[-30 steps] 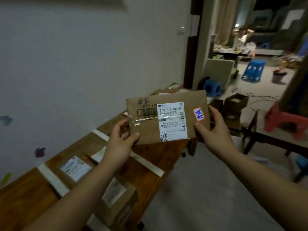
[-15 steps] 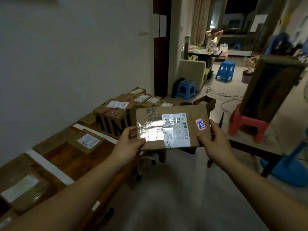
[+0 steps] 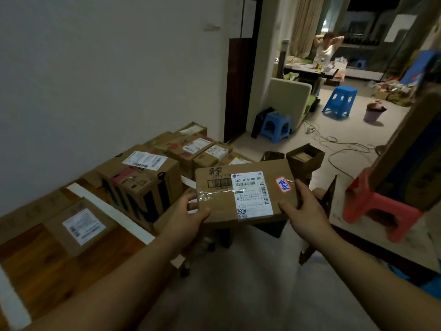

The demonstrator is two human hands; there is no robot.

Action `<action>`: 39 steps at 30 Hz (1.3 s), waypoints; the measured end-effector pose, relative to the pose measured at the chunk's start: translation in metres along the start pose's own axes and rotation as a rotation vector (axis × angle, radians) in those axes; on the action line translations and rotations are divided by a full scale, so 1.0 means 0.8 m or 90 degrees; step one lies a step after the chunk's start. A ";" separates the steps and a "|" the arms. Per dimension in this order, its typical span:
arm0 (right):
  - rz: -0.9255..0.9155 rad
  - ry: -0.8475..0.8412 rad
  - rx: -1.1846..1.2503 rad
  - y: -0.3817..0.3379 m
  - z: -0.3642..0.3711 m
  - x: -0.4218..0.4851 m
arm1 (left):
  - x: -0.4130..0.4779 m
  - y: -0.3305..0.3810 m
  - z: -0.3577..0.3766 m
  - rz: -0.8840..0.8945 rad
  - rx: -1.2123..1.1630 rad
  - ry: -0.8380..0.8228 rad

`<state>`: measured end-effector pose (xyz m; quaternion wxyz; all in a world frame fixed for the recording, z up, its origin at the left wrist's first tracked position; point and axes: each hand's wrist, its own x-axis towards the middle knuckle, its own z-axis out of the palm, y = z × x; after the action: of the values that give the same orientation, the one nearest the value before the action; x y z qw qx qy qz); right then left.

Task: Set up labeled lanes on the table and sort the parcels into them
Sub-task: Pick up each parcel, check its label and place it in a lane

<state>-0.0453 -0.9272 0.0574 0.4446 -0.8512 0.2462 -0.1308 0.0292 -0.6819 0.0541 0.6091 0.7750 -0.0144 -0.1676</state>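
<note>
Left hand and right hand pinch the flat parcel by its short ends, thumbs on top, just beside the table. It looks light and stiff; bare cardboard edges should grip better than the glossy tape. Farther along the table stand taller boxes.

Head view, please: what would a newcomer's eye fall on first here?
First the flat brown parcel, centre frame, gripped at its ends by the left hand and right hand, with an orange sticker near its right end. Next the cluster of labelled boxes on the table at left, beyond a white tape strip.
</note>
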 end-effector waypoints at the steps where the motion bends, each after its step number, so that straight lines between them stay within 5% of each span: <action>1: 0.000 -0.014 -0.009 -0.004 0.005 0.028 | 0.025 0.002 0.004 -0.002 -0.008 0.000; 12: -0.024 -0.152 -0.083 -0.007 0.054 0.277 | 0.210 0.020 0.050 -0.128 -0.055 0.050; 29: -0.290 -0.469 -0.239 0.044 0.091 0.507 | 0.274 0.022 0.194 -0.204 -0.024 0.345; 33: -0.507 -0.403 -0.383 0.037 0.089 0.513 | 0.277 0.032 0.192 -0.152 0.245 0.358; 36: -0.561 -0.488 -0.469 0.022 0.091 0.514 | 0.282 0.045 0.194 -0.131 0.520 0.260; 39: -0.599 -0.531 -0.503 0.009 0.093 0.515 | 0.289 0.051 0.191 -0.179 0.616 0.200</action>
<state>0.3330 -1.0997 0.0110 0.0588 -0.9422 -0.3051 0.1250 0.2122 -0.8885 0.0061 0.1479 0.9779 0.1054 -0.1039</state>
